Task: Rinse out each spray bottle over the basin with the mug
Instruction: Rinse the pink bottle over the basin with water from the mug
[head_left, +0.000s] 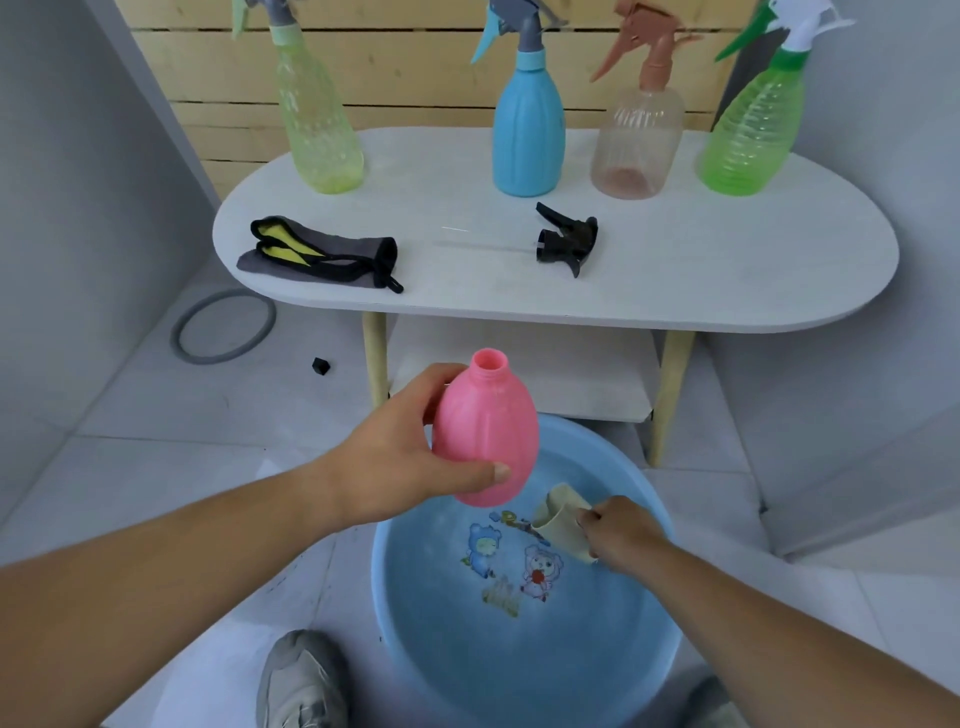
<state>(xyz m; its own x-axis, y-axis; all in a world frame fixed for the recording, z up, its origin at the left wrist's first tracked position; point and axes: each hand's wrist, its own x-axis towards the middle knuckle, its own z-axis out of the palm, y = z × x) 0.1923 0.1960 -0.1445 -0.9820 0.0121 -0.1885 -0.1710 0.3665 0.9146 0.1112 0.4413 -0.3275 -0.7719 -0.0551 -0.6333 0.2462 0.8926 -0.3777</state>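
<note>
My left hand (400, 457) grips a pink spray bottle (485, 426) with its spray head off, neck up, over the far edge of a blue basin (519, 691) that holds water. My right hand (621, 532) holds a beige mug (558, 514) by its handle, tipped and dipped into the basin's water. A black spray head (569, 239) with its clear tube lies on the white table (675, 291). At the table's back stand a yellow-green bottle (317, 119), a blue bottle (527, 124), a peach bottle (636, 140) and a green bottle (753, 130), all with spray heads on.
A grey and yellow cloth (322, 254) lies on the table's left part. A grey ring (223, 327) and a small black cap (321, 366) lie on the tiled floor to the left. My shoe (301, 680) stands beside the basin. A wooden slat wall is behind.
</note>
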